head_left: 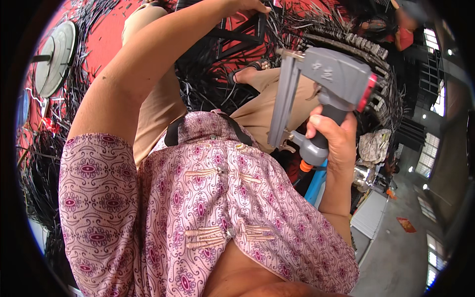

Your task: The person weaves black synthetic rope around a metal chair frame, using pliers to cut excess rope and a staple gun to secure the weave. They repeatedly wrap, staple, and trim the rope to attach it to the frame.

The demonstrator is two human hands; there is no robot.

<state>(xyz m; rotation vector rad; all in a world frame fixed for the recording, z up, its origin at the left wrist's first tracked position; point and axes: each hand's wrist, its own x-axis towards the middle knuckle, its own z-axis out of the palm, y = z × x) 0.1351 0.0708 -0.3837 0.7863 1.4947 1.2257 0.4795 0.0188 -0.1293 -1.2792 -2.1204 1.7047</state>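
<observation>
My right hand (pixel 334 133) is closed around the black grip of a grey pneumatic stapler (pixel 334 72) with a red end cap. The stapler's long magazine (pixel 284 101) slants down on its left side. An orange hose fitting (pixel 306 166) sits at the base of the grip. Reaching up and across, my left arm ends in my left hand (pixel 252 5) at the upper edge, beside the corner of a black frame (pixel 242 34). Most of the left fingers are cut off there, so their hold cannot be made out.
Black strips (pixel 203 91) lie in heaps around my legs on a red surface (pixel 106 42). A round grey fan-like disc (pixel 57 59) stands at the far left. Bundled strips (pixel 351 47) line the back right. A blue tube-like piece (pixel 315 185) shows under my right wrist. Another person (pixel 404 34) is at the upper right.
</observation>
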